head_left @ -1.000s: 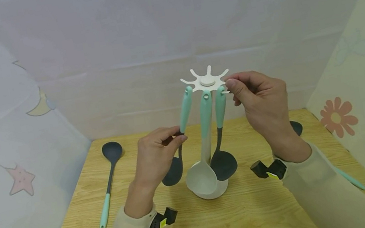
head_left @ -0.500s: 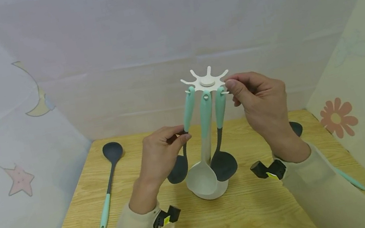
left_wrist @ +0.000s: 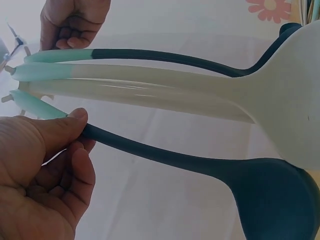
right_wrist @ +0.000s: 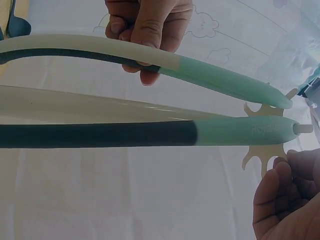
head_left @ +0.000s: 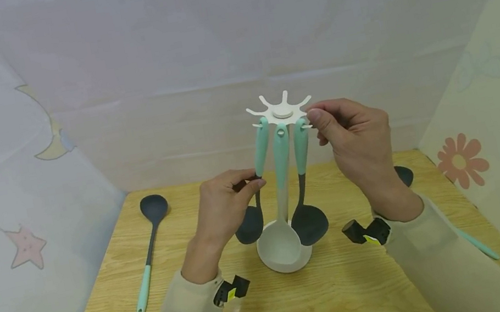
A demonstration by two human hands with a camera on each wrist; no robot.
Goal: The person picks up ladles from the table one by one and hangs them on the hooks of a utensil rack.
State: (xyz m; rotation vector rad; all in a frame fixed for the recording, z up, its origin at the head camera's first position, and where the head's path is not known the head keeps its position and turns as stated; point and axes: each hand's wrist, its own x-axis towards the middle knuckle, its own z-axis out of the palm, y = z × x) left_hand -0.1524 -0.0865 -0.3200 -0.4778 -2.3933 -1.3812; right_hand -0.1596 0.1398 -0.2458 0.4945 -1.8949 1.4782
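At the left side of the white rack [head_left: 282,112], the left hand [head_left: 224,200] is pinching a dark ladle [head_left: 249,225] just below its mint handle [head_left: 262,146]; compared with a second ago, this ladle is sitting nearer the post [right_wrist: 75,106], a prong tip [left_wrist: 7,98] now showing through its handle, so it is apparently hooking on. Opposite, the right hand [head_left: 355,133] is pinching the rack's edge; a pale ladle [head_left: 279,244] and second dark ladle [head_left: 310,224] are hanging between.
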